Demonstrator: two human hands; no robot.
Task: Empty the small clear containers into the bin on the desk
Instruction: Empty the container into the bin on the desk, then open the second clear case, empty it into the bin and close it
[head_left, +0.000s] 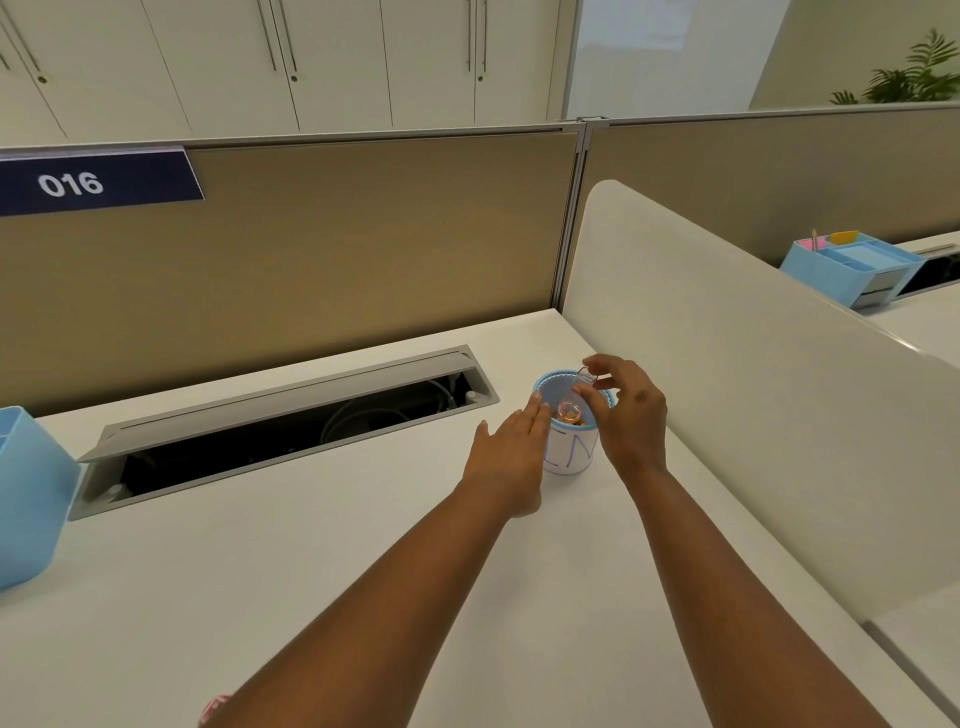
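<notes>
A small blue mesh bin (550, 387) with a white paper label stands on the white desk (311, 545) beside the right divider. My right hand (631, 410) holds a small clear container (581, 391) tipped mouth-down over the bin's opening, pinched between thumb and fingers. Orange-brown bits show inside the bin under the container. My left hand (511, 457) rests flat against the bin's left side, fingers straight and together, touching the rim.
An open cable tray (291, 421) with a raised grey lid runs along the back of the desk. A blue organiser (26, 499) sits at the left edge. A white divider (753, 395) walls the right side. Another blue organiser (852, 265) stands on the neighbouring desk.
</notes>
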